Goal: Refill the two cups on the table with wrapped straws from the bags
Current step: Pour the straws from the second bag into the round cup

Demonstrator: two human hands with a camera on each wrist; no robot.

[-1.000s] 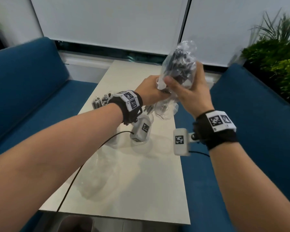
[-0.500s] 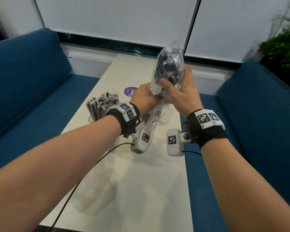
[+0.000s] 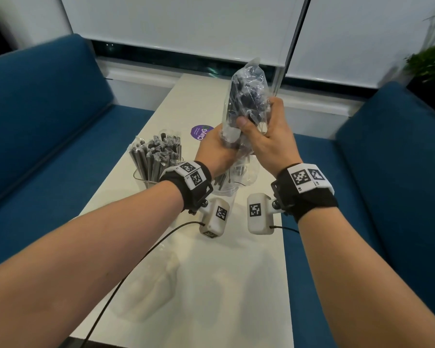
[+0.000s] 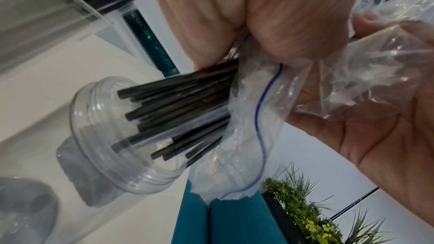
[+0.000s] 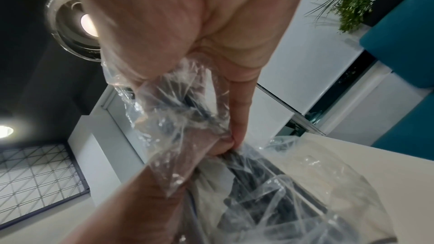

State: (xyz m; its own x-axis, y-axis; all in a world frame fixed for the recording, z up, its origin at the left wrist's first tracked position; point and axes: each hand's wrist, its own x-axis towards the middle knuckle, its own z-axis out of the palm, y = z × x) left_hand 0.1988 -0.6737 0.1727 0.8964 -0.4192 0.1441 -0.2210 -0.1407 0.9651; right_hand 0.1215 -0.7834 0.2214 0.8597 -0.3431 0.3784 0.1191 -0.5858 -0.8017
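Clear plastic of the bag point(image 3: 246, 96), clenched by the left hand point(image 3: 216, 151) and right hand point(image 3: 264, 136) at frame centre, has dropped lower so black straws point(image 4: 178, 114) now enter the near cup point(image 4: 117, 136), beside the full cup point(image 3: 156, 162); refill nearly finished.

My bag point(image 4: 249, 136) is clear with a blue zip line, its straws point(image 4: 178, 107) black. The table point(image 3: 211, 285) is cream, the sofas point(image 3: 48, 116) blue.

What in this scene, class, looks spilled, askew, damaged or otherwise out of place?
Nothing stands out. Both hands hold the upended clear bag, and its straws point into the clear cup below. The other cup stands upright, full of straws.
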